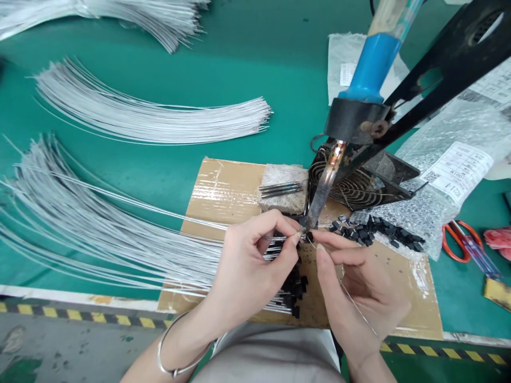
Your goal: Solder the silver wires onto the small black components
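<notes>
Head view, soldering iron (362,80): pointing toward seven o'clock.
Left hand (255,258): pinching an indistinct tiny piece (302,232) by its tip.
Right hand (361,276): gripping thin wire (360,312), trailing toward five o'clock.
Pinch: if slipping, either hand could be burning.

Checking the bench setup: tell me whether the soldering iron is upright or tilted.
Tilted: the soldering iron slants down leftward from its blue handle to its tip.

Left hand (259,255): thumb and forefinger pinched, left of the soldering iron (328,175)
Right hand (361,282): fingers curled, right of it
Wrists (203,324): on its near side
</notes>
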Motion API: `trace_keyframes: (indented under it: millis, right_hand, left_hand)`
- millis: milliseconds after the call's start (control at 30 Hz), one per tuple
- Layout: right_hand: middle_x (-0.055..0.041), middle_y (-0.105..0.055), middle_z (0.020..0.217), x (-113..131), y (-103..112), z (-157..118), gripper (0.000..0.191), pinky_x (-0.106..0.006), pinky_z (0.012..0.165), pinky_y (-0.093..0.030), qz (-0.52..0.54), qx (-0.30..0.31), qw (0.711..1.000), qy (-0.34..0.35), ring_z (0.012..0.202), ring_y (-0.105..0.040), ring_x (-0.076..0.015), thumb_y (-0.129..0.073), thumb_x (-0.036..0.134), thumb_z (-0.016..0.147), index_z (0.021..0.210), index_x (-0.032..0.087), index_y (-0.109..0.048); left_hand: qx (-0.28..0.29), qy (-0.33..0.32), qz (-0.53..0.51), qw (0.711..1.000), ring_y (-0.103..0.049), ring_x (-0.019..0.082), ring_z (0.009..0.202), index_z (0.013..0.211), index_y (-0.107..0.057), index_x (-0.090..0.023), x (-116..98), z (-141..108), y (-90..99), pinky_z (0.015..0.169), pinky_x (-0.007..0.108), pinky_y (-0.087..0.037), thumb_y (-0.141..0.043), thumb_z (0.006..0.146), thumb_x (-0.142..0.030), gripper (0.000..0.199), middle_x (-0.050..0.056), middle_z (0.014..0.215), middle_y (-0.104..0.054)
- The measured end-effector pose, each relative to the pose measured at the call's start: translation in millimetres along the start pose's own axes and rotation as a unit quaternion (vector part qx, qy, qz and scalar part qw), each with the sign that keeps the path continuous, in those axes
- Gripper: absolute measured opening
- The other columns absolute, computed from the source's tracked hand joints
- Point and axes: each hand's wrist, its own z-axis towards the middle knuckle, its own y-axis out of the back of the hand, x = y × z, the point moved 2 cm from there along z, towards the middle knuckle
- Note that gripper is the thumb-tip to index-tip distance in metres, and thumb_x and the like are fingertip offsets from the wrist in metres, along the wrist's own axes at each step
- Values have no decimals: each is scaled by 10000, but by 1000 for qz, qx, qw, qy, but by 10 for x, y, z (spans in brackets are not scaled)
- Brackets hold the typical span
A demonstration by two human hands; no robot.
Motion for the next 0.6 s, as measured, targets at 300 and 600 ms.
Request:
trace_keyframes:
  millis: [300,600]
  right_hand:
    - [-12,-824,1053,-24,6,-48,171,-258,847,-611,5,10,1000,-12,932,-789,-159,-749,104,874,801,234,-666]
    - [-107,-776,1150,-219,184,172,138,-428,980,-589,-251,68,962,87,1234,-694,-272,-615,160,970,859,220,-559]
  left_hand:
    - [5,13,11,1000,-656,114,670,731,-657,-195,39,-18,2,565,207,-479,-627,846,-123,139,-12,763,-748]
    - [-3,6,56,998,-652,120,657,753,-654,-208,62,-82,79,538,216,-458,-628,869,-129,143,-14,804,-768]
